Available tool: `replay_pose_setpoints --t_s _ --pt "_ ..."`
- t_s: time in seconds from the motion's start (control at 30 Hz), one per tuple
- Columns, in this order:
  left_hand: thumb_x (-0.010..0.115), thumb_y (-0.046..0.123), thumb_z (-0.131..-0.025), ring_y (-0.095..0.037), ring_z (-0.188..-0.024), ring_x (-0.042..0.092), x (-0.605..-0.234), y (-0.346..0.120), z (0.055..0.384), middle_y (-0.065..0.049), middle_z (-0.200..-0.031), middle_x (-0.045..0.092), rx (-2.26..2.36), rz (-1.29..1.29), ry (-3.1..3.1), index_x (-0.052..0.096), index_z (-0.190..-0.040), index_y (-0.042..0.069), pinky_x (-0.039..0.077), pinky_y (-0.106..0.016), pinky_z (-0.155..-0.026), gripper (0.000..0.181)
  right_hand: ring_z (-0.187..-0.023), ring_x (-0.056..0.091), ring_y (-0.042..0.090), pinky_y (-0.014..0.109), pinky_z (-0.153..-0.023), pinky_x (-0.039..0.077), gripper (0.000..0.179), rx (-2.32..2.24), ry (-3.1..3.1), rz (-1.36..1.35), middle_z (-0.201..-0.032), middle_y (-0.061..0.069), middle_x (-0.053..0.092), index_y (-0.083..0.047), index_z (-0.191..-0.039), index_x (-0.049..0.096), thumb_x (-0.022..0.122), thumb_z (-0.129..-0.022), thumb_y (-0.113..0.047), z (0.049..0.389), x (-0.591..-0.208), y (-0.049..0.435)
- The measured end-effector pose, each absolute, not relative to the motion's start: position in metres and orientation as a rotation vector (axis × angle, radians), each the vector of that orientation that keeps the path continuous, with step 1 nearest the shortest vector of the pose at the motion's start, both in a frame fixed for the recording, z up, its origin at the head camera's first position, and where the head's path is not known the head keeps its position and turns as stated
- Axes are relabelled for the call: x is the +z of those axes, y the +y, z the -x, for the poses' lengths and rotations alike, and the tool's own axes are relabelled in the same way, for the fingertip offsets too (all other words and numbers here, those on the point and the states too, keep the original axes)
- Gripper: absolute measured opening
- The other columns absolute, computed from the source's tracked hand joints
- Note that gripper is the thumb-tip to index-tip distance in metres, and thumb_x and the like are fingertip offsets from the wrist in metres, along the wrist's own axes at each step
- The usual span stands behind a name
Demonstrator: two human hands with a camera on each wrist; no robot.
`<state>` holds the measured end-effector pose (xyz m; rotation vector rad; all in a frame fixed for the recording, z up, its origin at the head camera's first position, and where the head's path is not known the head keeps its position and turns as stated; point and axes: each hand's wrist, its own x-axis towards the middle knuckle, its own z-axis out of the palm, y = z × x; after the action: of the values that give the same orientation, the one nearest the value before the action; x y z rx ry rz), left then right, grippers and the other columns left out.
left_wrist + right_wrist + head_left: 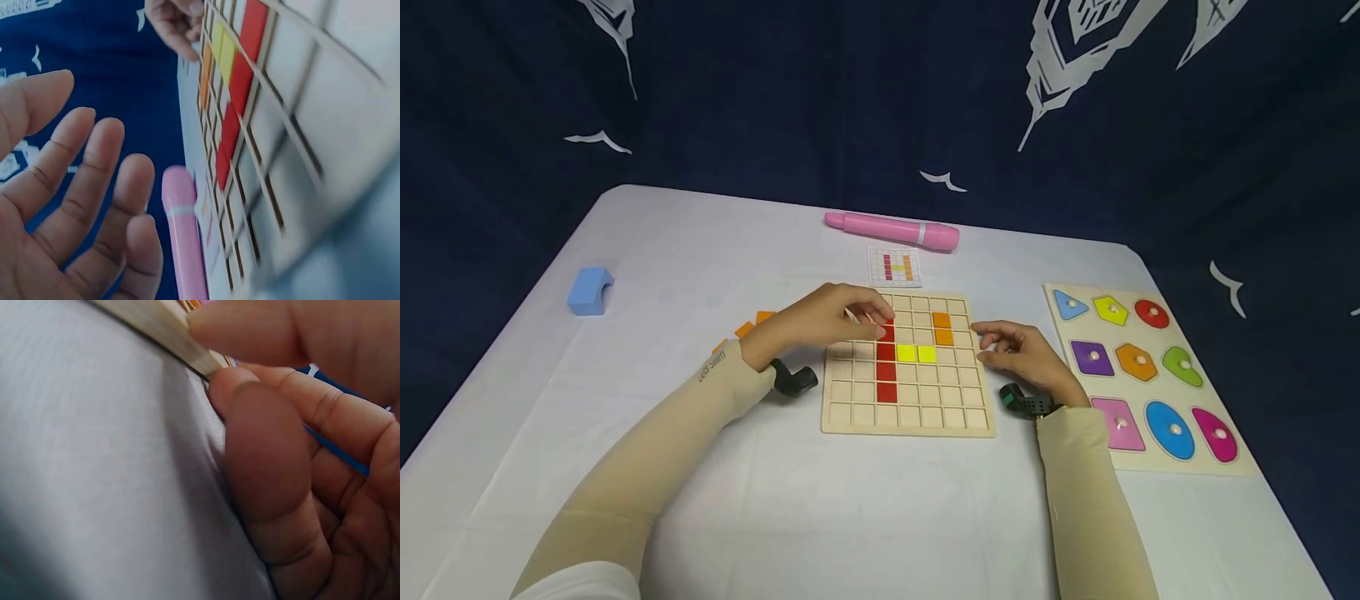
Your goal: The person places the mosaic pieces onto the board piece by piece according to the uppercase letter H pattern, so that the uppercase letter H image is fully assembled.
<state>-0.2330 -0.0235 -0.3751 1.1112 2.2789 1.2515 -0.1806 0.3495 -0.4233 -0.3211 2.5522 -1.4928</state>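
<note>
A wooden grid board (908,419) lies flat on the table. It carries a column of red tiles (887,372), two yellow tiles (917,354) side by side and two orange tiles (942,328) near its right. Over its upper left part hovers my left hand (838,315), partly covering the top of the red column. Its fingers are loosely bent with nothing between them, as the left wrist view shows. At the board's right edge, my right hand (1018,352) holds the rim between thumb (237,331) and fingers. Loose orange tiles (744,328) lie partly hidden behind my left wrist.
A small pattern card (893,267) and a pink marker (887,228) lie beyond the board. At the far left stands a blue arch block (587,292). A knobbed shape puzzle (1120,329) lies to the right, partly behind my right wrist. Dark patterned cloth hangs behind the table.
</note>
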Motion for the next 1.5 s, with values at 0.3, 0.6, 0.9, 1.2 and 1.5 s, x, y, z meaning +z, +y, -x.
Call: replay_pose_setpoints --t_s 0.3,0.6,0.9,1.2,1.5 --pt "0.072 0.007 -0.100 -0.022 -0.103 0.067 -0.374 -0.074 0.231 -0.005 -0.111 0.078 1.356 -1.013 2.386 0.075 -0.124 0.001 0.053 -0.037 -0.092 0.024 -0.080 0.052 0.010 0.018 -0.069 0.045 0.047 -1.485 2.552 0.317 -0.107 0.016 0.067 0.015 -0.141 0.060 0.073 -0.097 0.004 0.180 -0.424 0.348" --pt "0.069 0.011 -0.105 -0.021 -0.104 0.067 -0.377 -0.108 0.230 -0.005 -0.112 0.077 1.328 -0.910 2.462 0.075 -0.126 0.002 0.051 -0.035 -0.096 0.023 -0.079 0.052 0.009 0.018 -0.069 0.044 0.048 -1.490 2.552 0.307 -0.106 0.015 0.066 0.014 -0.141 0.061 0.074 -0.096 0.003 0.180 -0.423 0.349" --pt "0.065 0.008 -0.106 -0.026 -0.113 0.068 -0.378 -0.128 0.239 -0.016 -0.123 0.077 1.289 -0.833 2.506 0.073 -0.130 0.001 0.049 -0.034 -0.098 0.027 -0.080 0.053 0.009 0.018 -0.070 0.045 0.048 -1.506 2.542 0.297 -0.104 0.009 0.067 0.013 -0.141 0.061 0.074 -0.096 0.002 0.180 -0.423 0.349" --pt "0.067 0.006 -0.099 -0.037 -0.115 0.066 -0.385 -0.153 0.249 -0.019 -0.124 0.074 1.058 -0.637 2.648 0.073 -0.132 0.001 0.050 -0.053 -0.108 0.033 -0.080 0.052 0.009 0.018 -0.070 0.045 0.048 -1.502 2.541 0.302 -0.103 0.008 0.066 0.014 -0.141 0.061 0.074 -0.096 0.003 0.179 -0.422 0.348" --pt "0.077 0.018 -0.098 -0.040 -0.124 0.062 -0.387 -0.156 0.248 -0.019 -0.130 0.073 0.854 -0.539 2.690 0.077 -0.121 0.005 0.045 -0.059 -0.108 0.027 -0.080 0.052 0.010 0.019 -0.070 0.044 0.050 -1.477 2.558 0.286 -0.107 0.015 0.067 0.013 -0.142 0.061 0.075 -0.096 0.001 0.178 -0.420 0.347"
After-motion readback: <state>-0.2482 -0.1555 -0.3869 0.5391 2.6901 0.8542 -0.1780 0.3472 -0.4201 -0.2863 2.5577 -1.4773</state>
